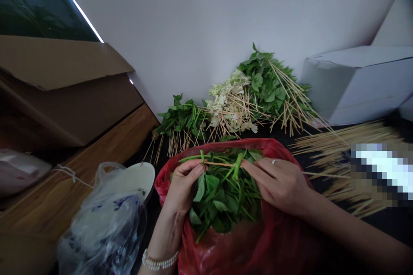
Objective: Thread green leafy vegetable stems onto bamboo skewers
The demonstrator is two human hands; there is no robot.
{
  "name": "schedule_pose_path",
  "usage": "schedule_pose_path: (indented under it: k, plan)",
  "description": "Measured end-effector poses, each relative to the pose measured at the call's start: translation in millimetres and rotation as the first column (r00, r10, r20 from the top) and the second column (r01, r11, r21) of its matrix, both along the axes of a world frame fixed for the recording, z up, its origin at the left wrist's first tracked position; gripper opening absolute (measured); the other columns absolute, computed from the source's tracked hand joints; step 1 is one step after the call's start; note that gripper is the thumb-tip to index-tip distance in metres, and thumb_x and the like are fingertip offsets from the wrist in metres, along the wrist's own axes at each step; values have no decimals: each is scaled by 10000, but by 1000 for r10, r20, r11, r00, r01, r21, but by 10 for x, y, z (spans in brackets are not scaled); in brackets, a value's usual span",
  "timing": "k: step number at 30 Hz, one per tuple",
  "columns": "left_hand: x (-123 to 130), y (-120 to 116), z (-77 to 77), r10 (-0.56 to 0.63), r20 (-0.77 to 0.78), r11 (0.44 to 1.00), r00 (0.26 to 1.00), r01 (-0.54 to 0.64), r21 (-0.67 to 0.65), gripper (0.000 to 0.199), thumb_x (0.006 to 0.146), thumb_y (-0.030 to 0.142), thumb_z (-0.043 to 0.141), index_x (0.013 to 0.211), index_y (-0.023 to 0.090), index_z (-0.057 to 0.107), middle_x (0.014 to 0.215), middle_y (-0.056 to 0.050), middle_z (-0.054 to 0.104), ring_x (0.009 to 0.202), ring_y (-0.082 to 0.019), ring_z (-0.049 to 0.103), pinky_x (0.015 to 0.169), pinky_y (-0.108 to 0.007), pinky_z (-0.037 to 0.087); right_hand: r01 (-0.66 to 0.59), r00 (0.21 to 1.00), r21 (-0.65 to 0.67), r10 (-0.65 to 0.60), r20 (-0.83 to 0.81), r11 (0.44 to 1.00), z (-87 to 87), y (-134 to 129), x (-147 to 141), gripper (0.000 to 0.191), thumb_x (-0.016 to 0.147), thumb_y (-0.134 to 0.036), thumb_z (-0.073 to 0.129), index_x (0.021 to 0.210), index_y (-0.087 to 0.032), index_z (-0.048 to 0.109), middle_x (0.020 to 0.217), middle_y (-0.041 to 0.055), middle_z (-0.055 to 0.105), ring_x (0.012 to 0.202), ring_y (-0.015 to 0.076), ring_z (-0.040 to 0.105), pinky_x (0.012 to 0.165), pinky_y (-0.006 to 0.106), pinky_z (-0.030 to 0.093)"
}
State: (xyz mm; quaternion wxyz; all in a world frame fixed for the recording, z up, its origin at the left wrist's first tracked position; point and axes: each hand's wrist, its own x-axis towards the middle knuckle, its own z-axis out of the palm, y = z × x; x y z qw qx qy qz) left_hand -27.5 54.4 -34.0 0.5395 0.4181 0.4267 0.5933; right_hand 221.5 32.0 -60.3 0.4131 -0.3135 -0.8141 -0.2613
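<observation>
A red plastic bag (226, 245) stands open in front of me, filled with leafy green stems (222, 202). Above it, my right hand (280, 180), with a ring on one finger, is closed around a thin bamboo skewer (219, 164). The skewer's tail sticks out to the right beyond the hand, and a thick green stem (238, 165) sits on it close to the right fingertips. Thumb and forefinger of my left hand (189, 178) pinch a leafy green stem at the skewer's left end. Those fingers partly hide the skewer's tip.
Skewered greens (183, 120), skewered pale cabbage (230, 103) and more skewered greens (267, 81) lie along the wall. Loose bamboo skewers (348, 137) spread at right beside a white box (371, 86). A clear plastic bag (106, 223), a white bowl (146, 176) and a cardboard box (71, 107) are left.
</observation>
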Motion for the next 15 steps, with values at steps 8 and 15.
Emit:
schedule_pose_path:
  k: [8,15]
  plan:
    - [-5,-8,-2,27,2,999,1000,-27,-23,293,447,309,990,663,223,811,702,-9,793,639,-149,702,672,-251,569,13,1000,-9,-13,15,1000,-5,-4,-2,357,911,-20,452,1202,-102,641,785,54,681,613,169,555,557,332,455]
    - [-4,-3,-17,34,-28,999,999,-35,-34,285,444,278,989,656,208,813,694,-9,778,656,-136,682,678,-234,547,17,999,-34,-15,51,999,-24,-24,-5,352,921,-41,466,1225,-91,637,768,49,658,596,178,526,547,348,429]
